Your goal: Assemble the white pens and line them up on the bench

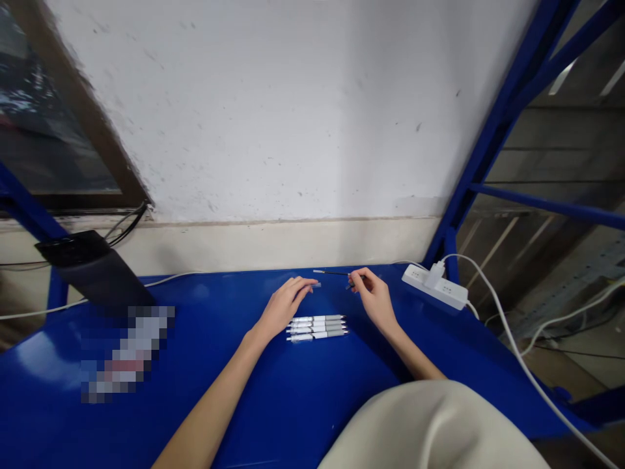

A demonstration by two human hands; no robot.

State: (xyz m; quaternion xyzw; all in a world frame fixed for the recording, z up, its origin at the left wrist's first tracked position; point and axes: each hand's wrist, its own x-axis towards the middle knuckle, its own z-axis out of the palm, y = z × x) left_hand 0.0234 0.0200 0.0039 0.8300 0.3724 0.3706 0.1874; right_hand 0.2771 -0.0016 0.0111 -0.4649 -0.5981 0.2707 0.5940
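Observation:
My left hand (291, 299) is closed, with a small clear plastic pen part (317, 284) at its fingertips. My right hand (374, 296) pinches a thin pen refill (334, 272), dark along most of its length with a pale end pointing left. Another short dark piece shows under the right fingers, too small to name. Between and just below the hands, several white-and-grey pens (319, 327) lie side by side on the blue table (288, 397), their clips toward the left.
At the left a black box-shaped device (100, 273) stands by the wall, with a blurred-out item (131, 352) before it. A white power strip (434, 286) with a plug and cable lies at the right. Blue frame posts (488, 150) rise there.

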